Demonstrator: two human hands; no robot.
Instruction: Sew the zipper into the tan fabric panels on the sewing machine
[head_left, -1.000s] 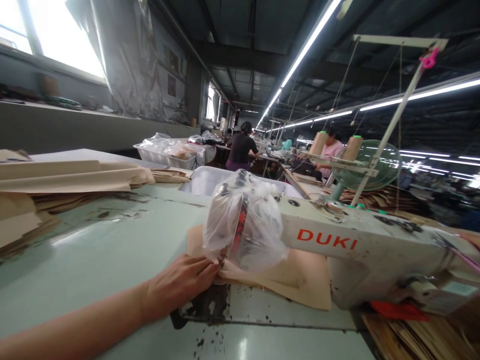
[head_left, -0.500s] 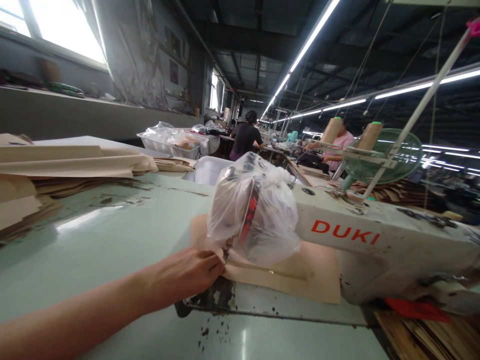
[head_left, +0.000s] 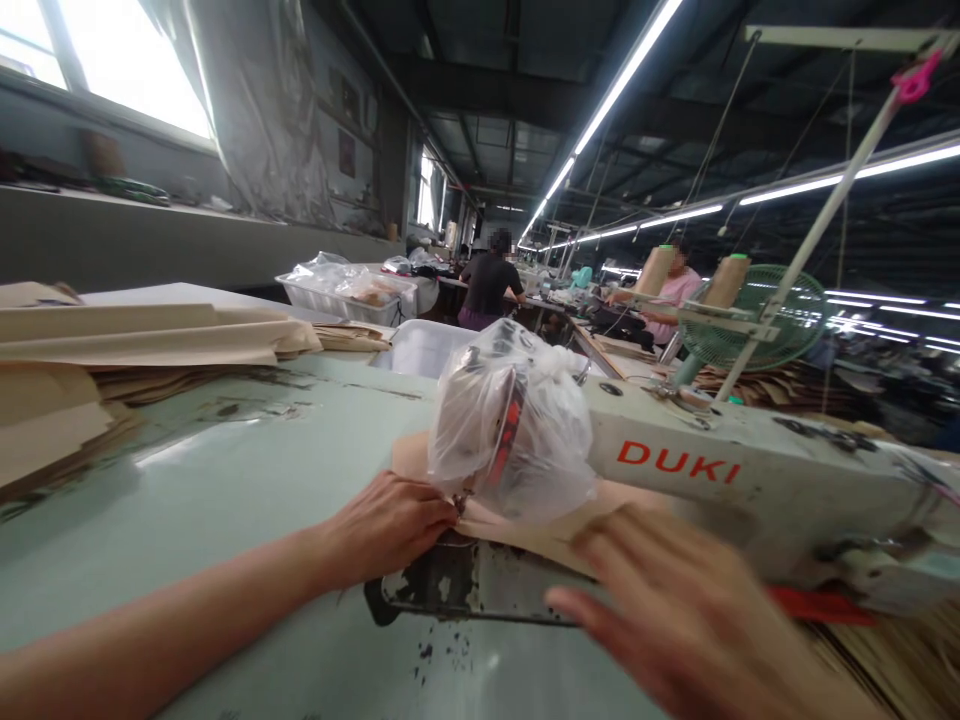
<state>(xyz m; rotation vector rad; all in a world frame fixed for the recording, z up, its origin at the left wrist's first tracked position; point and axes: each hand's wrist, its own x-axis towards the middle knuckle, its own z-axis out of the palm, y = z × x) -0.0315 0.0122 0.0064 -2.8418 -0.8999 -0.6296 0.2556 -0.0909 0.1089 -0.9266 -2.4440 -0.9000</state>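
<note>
A flat tan fabric piece (head_left: 517, 530) lies under the head of a sewing machine (head_left: 675, 450) marked DUKI. The machine's needle end is wrapped in a clear plastic bag (head_left: 517, 430), which hides most of it. Close to the presser foot (head_left: 459, 505), my left hand (head_left: 394, 525) has its fingers pressed together on the fabric's left edge. My right hand (head_left: 660, 590), smeared by motion, is over the right part of the fabric with thumb and fingers apart. It covers much of that end, and I cannot tell whether the fingertips touch the cloth.
Tan pieces (head_left: 135, 335) are piled on the table's left side. Behind the machine stand a white bin (head_left: 424, 345) and a basket (head_left: 345, 295) with plastic bags. Thread cones (head_left: 656, 270) and a green fan (head_left: 787, 315) rise at right. Two people (head_left: 491, 280) sit farther back.
My right hand has come into view from the lower right, over the fabric. The fabric's near right edge is lifted or shifted back. My left hand stays by the presser foot.
</note>
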